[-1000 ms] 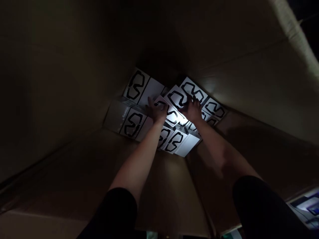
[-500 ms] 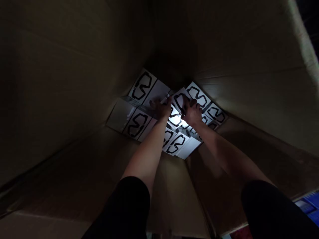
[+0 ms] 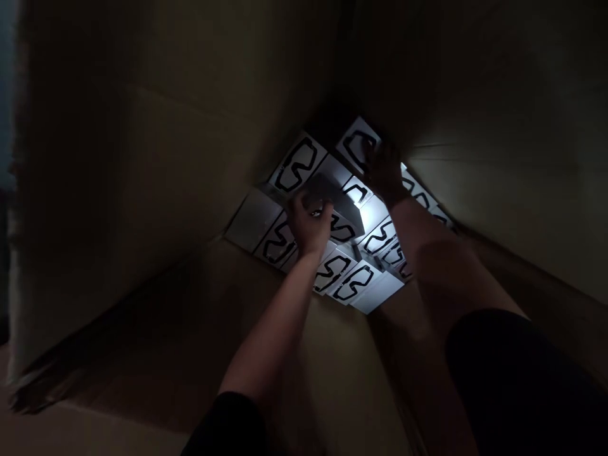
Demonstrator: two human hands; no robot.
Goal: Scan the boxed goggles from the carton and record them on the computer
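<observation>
Both my arms reach deep into a tall, dark cardboard carton (image 3: 142, 164). On its floor lie several small white boxes (image 3: 297, 166) printed with a black goggle outline. My left hand (image 3: 308, 221) is curled round the edge of one grey-white box (image 3: 332, 190) that stands tilted up above the rest. My right hand (image 3: 384, 171) grips another white box (image 3: 357, 144) at the far corner, fingers over its top edge. Only the middle of the floor is lit.
Brown carton walls close in on every side; the left wall's outer edge (image 3: 16, 253) shows at far left. More white boxes (image 3: 356, 282) lie packed along the near side of the floor, under my forearms.
Both hands have left the middle box. My right hand moved up to the far corner box, my left hand took hold of a box and tilted it up. The view shifted left.
</observation>
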